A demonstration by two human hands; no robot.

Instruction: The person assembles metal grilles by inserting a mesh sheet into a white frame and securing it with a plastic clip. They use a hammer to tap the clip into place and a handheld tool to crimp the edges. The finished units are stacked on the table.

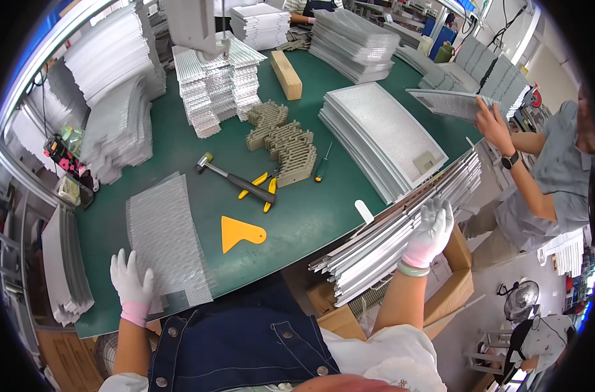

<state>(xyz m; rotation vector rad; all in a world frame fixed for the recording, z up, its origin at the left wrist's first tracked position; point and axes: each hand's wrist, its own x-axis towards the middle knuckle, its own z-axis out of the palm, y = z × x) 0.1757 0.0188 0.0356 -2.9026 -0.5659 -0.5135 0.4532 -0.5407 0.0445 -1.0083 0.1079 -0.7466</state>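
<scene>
My left hand [131, 282], in a white glove with a pink cuff, is open at the near left of the green table. Its fingers are spread by the edge of a silvery mesh sheet [163, 228] lying flat. On the right, my right hand [431, 230], gloved the same way, is over a bundle of long metal frame strips [363, 255]. Its fingers stretch out, and whether they touch the strips I cannot tell. Between the hands lie a yellow scraper [239, 234], a hammer [245, 188] with a dark handle, yellow-handled pliers [269, 196] and a screwdriver [322, 166].
Behind the tools stand beige plastic pieces [291, 153], a wooden block [286, 75] and stacked mesh pads [212, 85]. Framed filter panels [382, 130] are piled at right. A cardboard box [457, 264] sits below the strips. A co-worker [539, 170] holds a panel [444, 103].
</scene>
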